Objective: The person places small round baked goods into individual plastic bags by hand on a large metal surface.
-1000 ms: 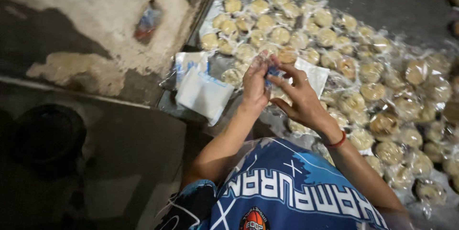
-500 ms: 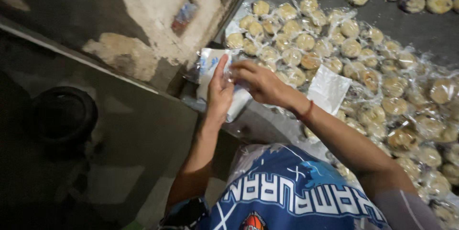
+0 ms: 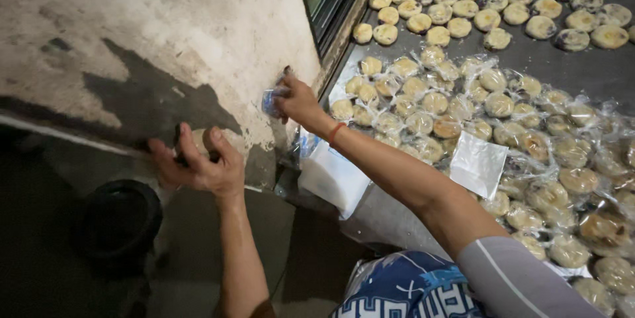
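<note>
The left hand [image 3: 198,166] reaches out toward the stained, whitewashed wall [image 3: 165,34], its fingers [image 3: 188,143] curled around a round, pale-brown pastry [image 3: 202,141] that shows only partly between them, held up close against the wall's dark patch. The right hand [image 3: 297,100] stretches further forward, near the wall's corner, with fingers pinched on a small clear plastic wrapper [image 3: 271,101] with a bluish tint (whether anything sits inside it cannot be told). A red band [image 3: 335,133] circles the right wrist, and a grey sleeve [image 3: 516,278] covers the upper arm. Below the right forearm a stack of flat white-and-clear bags [image 3: 334,176] lies at the near edge of the dark table [image 3: 575,67]. Beside it, one loose empty bag [image 3: 479,162] rests on top of a wide spread of wrapped pastries [image 3: 529,133], each in crinkled clear plastic. Further back on the table stand rows of unwrapped round pastries [image 3: 463,0], set just beside one another. Low at the left, on the dim floor, sits a round black container [image 3: 119,219].
</note>
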